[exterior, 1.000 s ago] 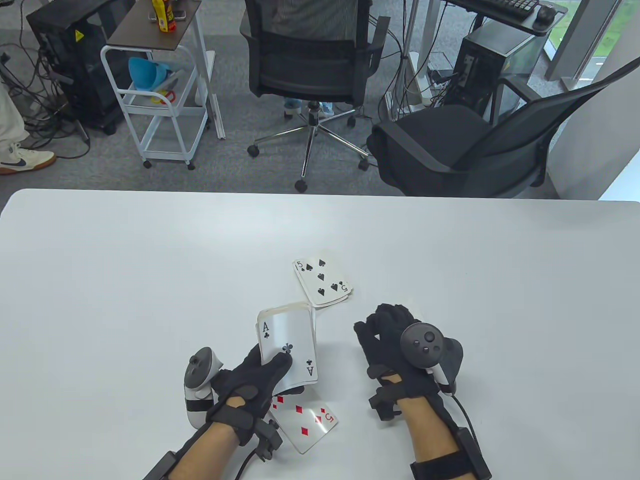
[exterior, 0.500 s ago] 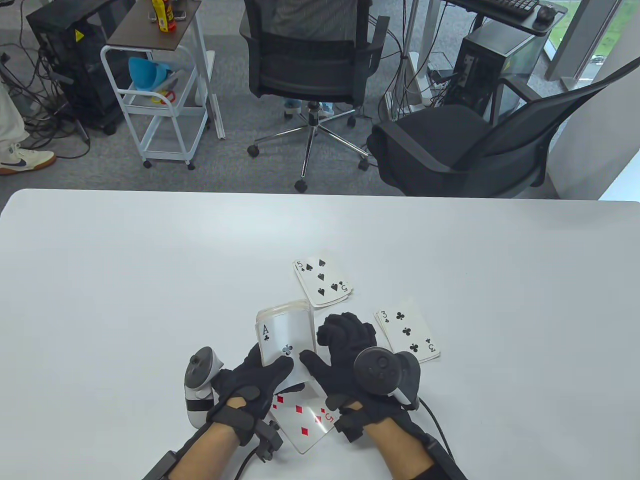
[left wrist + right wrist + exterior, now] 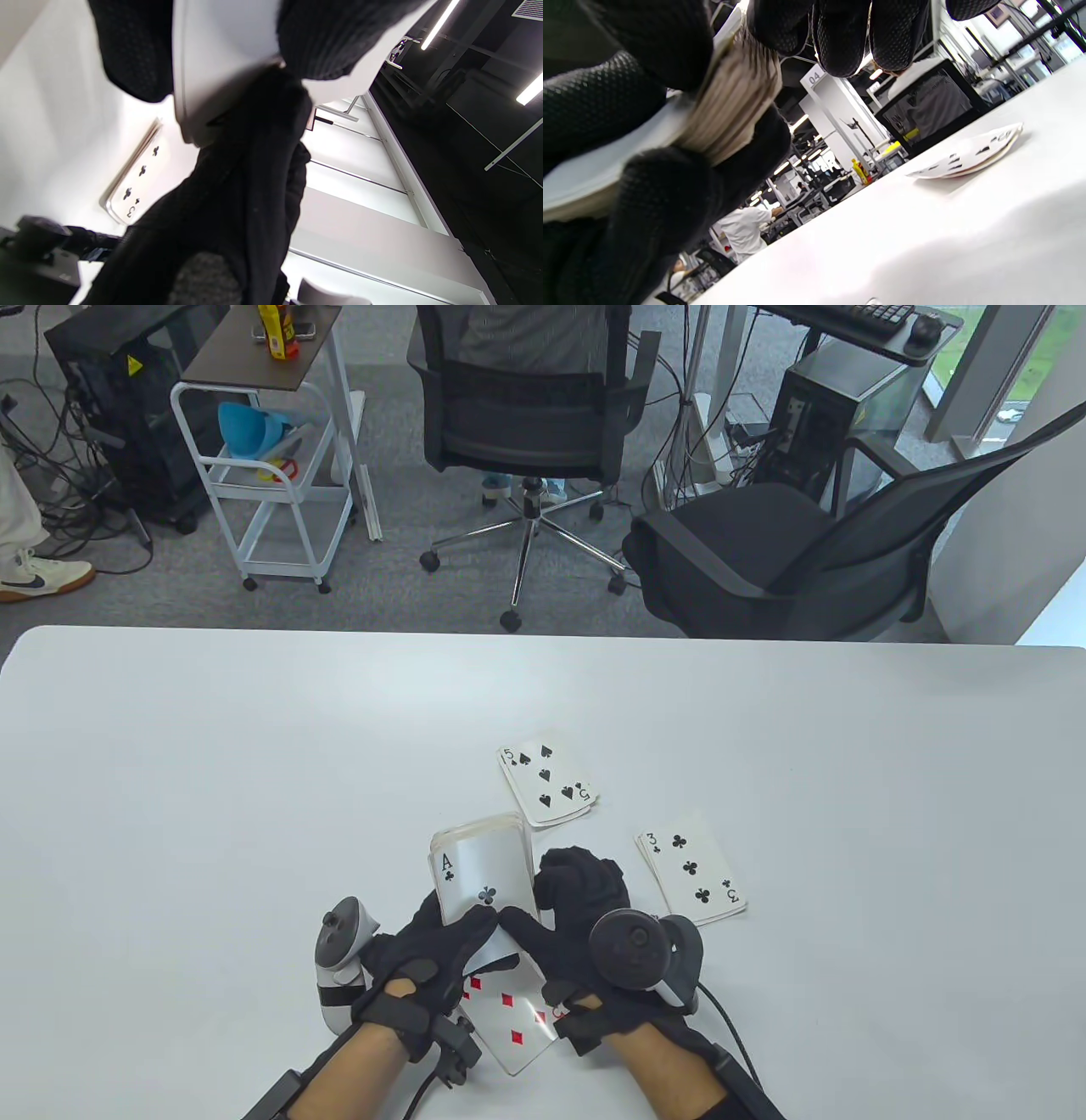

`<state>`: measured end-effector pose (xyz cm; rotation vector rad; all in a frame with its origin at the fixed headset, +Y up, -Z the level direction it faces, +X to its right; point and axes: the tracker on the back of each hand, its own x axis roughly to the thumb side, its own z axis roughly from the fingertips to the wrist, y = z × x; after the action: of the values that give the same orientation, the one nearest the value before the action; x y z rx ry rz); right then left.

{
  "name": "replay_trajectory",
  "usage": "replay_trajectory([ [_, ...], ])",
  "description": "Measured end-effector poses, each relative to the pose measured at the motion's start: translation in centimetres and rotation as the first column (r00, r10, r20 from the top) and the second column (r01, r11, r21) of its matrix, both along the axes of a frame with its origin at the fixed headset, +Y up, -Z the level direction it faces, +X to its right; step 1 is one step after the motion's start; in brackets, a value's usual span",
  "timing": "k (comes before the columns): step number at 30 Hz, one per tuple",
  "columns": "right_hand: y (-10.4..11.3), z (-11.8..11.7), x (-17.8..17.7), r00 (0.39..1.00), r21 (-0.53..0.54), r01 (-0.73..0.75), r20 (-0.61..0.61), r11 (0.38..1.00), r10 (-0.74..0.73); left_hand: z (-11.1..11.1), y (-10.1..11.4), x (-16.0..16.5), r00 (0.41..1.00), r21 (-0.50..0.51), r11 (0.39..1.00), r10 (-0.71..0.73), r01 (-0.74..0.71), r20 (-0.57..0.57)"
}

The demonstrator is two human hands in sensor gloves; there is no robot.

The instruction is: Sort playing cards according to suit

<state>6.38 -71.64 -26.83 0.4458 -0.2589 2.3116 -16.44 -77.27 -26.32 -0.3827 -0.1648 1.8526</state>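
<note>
R hand [image 3: 585, 925] slid closer, both grips pinching thick rectangular deck [image 3: 485, 882].

Behind the table [image 3: 254, 729] there's two black chairs [image 3: 526, 415], a white cart [image 3: 263, 475], and PC towers [image 3: 127, 407] with cables everywhere.

"A" is read on the held club card [image 3: 479, 875], "5" on the spade card [image 3: 547, 785], "3" on the club card [image 3: 691, 872], and "04" on a white pillar [image 3: 823, 91].
</note>
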Motion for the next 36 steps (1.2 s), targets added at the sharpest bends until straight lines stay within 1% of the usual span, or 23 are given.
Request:
replay_trajectory([
  [8,0.1,0.2,0.0,1.0,0.035,0.029,-0.001,0.999,-0.029,0.1,0.0,0.0,1.0,-0.009,1.0,0.007,-0.007,-0.006],
  [10,0.0,0.1,-0.1,0.999,0.031,0.02,-0.048,0.999,-0.019,0.1,0.1,-0.2,1.0,-0.011,1.0,0.016,-0.016,-0.022],
  [12,-0.1,0.2,-0.4,0.997,0.01,-0.029,-0.068,1.0,0.03,0.2,0.3,-0.3,1.0,-0.009,1.0,0.012,-0.012,-0.026],
  [13,-0.1,0.3,-0.5,0.998,0.027,-0.015,-0.054,1.0,0.017,0.2,0.3,-0.4,0.999,-0.005,1.0,-0.012,0.012,-0.036],
  [15,-0.1,0.3,-0.4,0.999,0.016,0.02,-0.045,1.0,-0.019,0.3,0.2,-0.4,1.0,-0.025,1.0,0.012,-0.013,-0.023],
  [16,-0.1,0.3,-0.4,0.997,0.008,0.073,-0.036,0.997,-0.073,0.3,0.2,-0.4,0.999,-0.03,0.999,0.026,-0.027,-0.025],
  [18,0.0,0.3,-0.2,0.993,0.006,0.113,-0.034,0.994,-0.112,0.3,0.3,-0.4,0.999,-0.021,0.999,0.027,-0.028,-0.021],
  [22,0.1,0.4,0.3,0.996,0.111,0.08,0.019,0.991,-0.083,0.3,0.4,-0.2,0.999,-0.014,0.999,0.046,-0.046,-0.01],
  [24,0.2,0.4,0.6,0.995,0.129,0.09,0.038,0.988,-0.095,0.3,0.4,-0.2,0.999,-0.013,0.999,0.047,-0.047,-0.012],
  [27,0.8,0.1,1.6,0.99,0.15,0.101,0.083,0.984,-0.114,0.3,0.4,-0.2,0.998,-0.015,0.998,0.055,-0.055,-0.006],
  [29,1.1,-0.3,2.9,0.984,0.164,0.105,0.124,0.981,-0.126,0.4,0.5,-0.2,0.998,-0.016,0.998,0.055,-0.055,-0.002],
  [31,1.5,-0.9,4.9,0.969,0.194,0.116,0.191,0.974,-0.153,0.5,0.7,-0.1,0.998,-0.009,0.998,0.064,-0.064,0.01],
  [33,1.5,-1.7,8.1,0.936,0.19,0.119,0.307,0.974,-0.175,0.6,1.0,0.2,0.998,0.008,0.998,0.065,-0.065,0.028],
  [36,0.9,-2.7,11.8,0.884,0.126,0.103,0.443,0.987,-0.149,0.7,1.3,0.6,0.998,0.025,0.998,0.05,-0.051,0.045],
])
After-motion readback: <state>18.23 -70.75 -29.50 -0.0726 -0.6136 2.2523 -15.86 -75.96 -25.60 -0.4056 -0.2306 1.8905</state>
